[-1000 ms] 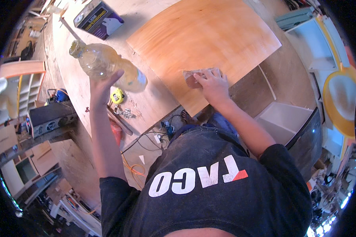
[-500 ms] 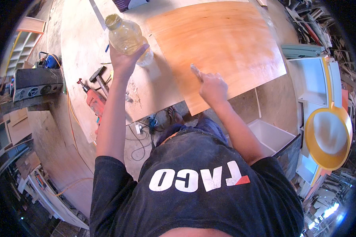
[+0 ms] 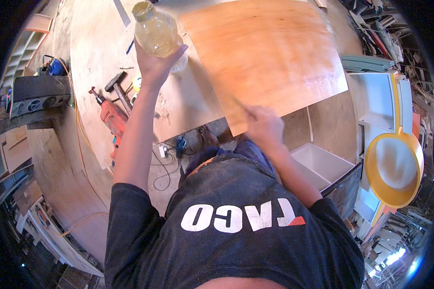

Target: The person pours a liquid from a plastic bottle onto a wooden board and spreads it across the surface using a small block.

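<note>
My left hand (image 3: 153, 66) grips a see-through plastic bottle (image 3: 155, 34) with a wide mouth and yellowish stuff inside, held up over the worktable (image 3: 94, 43). A glossy orange-brown wood sheet (image 3: 270, 48) lies on the table, its near corner reaching past the front edge. Over that near edge my right hand (image 3: 265, 126) is closed around a short, thin stick-like tool (image 3: 241, 102). The tool points away from me and is blurred, so I cannot tell whether its tip touches the sheet. Behind the bottle, a second clear container (image 3: 181, 63) is partly hidden.
Left of my left forearm lie a red power drill (image 3: 112, 117), a hammer (image 3: 118, 90) and a yellow round item (image 3: 137, 84). Cables and a white plug (image 3: 163, 151) are on the floor below. To the right stand a white open box (image 3: 323, 164) and a yellow round frame (image 3: 370, 168).
My right hand with the stick-like tool has come nearer to my body, toward the sheet's front edge. The bottle in my left hand sits slightly higher in view; the whole scene has shifted a little.
</note>
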Demonstrator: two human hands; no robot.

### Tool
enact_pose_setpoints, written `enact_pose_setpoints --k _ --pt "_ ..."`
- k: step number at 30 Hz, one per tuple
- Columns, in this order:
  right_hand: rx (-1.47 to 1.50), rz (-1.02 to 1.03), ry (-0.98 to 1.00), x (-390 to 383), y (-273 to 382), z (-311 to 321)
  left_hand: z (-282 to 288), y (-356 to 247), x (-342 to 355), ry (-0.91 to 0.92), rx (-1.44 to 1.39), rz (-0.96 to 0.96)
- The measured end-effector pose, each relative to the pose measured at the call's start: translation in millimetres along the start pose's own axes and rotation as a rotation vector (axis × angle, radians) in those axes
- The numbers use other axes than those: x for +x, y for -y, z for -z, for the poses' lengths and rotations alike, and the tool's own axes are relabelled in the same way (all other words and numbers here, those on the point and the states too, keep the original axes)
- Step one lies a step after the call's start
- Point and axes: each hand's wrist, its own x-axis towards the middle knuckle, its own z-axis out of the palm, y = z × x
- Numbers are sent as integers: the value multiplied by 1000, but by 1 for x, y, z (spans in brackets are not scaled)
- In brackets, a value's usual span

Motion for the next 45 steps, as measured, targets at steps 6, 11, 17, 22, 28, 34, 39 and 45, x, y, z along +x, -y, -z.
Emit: enact_pose_setpoints --k 6,11,17,22,28,34,39,45 --pt "-274 43 225 2 -31 15 -1 -5 -4 -14 36 17" --pt "-265 20 83 19 -39 1 8 0 -11 -106 29 -108" --pt "-93 96 304 -21 12 -16 24 -34 -43 -293 172 -109" --pt "18 45 156 -24 3 19 53 -30 -121 -302 187 -224" --pt "-232 169 182 -20 -53 36 31 -42 -218 74 299 -92" --pt "-244 104 145 7 -67 28 28 -6 -297 387 276 106" --pt "-148 222 420 -21 -45 38 42 39 -336 483 401 527" --pt "-74 287 296 -28 -63 54 80 103 -369 651 682 646"
